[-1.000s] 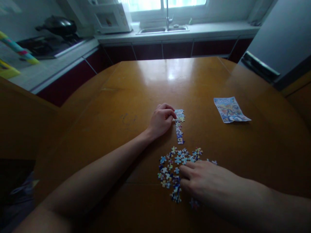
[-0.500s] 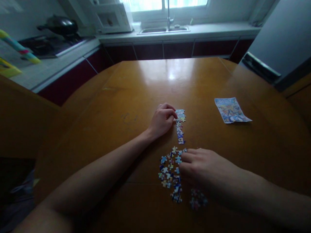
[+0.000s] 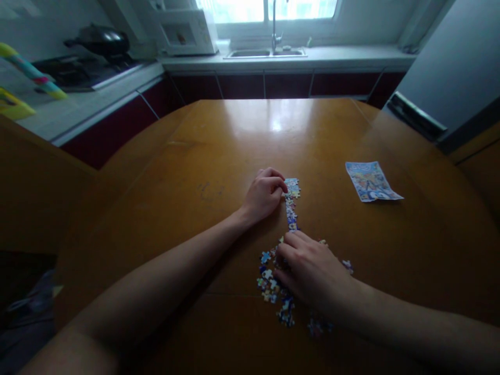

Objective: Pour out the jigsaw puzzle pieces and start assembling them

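Observation:
My left hand (image 3: 264, 194) rests curled on the wooden table (image 3: 219, 156), its fingertips against the top of a joined strip of jigsaw pieces (image 3: 291, 204). A heap of loose jigsaw pieces (image 3: 271, 284) lies nearer to me. My right hand (image 3: 308, 268) lies over that heap with its fingers stretched flat, fingertips just below the strip's lower end. Whether anything is under the fingers is hidden.
A printed picture sheet (image 3: 370, 180) lies on the table at the right. Behind the table run a counter with a sink (image 3: 265, 52), a microwave (image 3: 187, 34) and a hob with a dark pan (image 3: 99, 41). A grey fridge (image 3: 449, 78) stands at the right.
My right hand has slid left and away from me across the loose pieces, up to the strip's lower end. My left hand has stayed put.

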A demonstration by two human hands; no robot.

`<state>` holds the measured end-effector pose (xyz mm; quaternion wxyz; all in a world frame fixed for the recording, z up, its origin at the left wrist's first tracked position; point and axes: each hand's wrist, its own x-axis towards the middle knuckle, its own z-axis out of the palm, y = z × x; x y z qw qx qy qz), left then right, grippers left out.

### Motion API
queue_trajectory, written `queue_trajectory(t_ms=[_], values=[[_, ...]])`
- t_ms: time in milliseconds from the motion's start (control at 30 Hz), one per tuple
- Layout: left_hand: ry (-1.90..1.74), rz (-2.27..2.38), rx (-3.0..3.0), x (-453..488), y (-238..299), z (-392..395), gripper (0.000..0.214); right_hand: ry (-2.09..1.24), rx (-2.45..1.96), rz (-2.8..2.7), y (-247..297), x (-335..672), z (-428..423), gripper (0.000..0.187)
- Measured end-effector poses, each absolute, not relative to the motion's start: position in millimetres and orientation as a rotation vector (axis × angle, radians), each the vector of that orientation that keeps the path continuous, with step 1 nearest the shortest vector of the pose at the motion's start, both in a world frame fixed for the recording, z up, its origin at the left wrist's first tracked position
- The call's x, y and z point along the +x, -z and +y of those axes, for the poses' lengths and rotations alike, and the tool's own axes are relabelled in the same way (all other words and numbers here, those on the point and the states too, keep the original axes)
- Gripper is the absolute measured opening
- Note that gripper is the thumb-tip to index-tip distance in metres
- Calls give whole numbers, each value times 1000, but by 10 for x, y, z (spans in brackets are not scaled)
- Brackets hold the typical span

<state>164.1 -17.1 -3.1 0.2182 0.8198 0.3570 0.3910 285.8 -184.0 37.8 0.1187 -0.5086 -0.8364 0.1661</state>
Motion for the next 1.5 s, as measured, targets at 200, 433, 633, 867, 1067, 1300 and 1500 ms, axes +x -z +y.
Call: queue_trajectory(t_ms=[200,433,633,867,1067,1300,1500], values=[[-1086,979,2277,1637,39,-162,28,-572,-1413,-2474,-355,2834,-1849,2],[-1077,987,2289,1622,49,-155,25,-770,-1107,-2285,-428,2941,-1734,12],[-998,966,2346,1622,-18,-200,19,-759,-1238,-1642,-380,3370,-1193,9],[-904,896,2423,1628,-38,-227,19,-690,-1392,-1525,-127,3571,-840,9],[-869,914,2443,1613,-4,-217,16,-635,-1430,-1626,-83,3497,-829,11],[-874,919,2452,1613,-3,-206,18,-579,-1494,-1666,-27,3476,-780,11],[-873,915,2450,1604,-2,-207,18,-550,-1555,-1698,-45,3447,-788,11]])
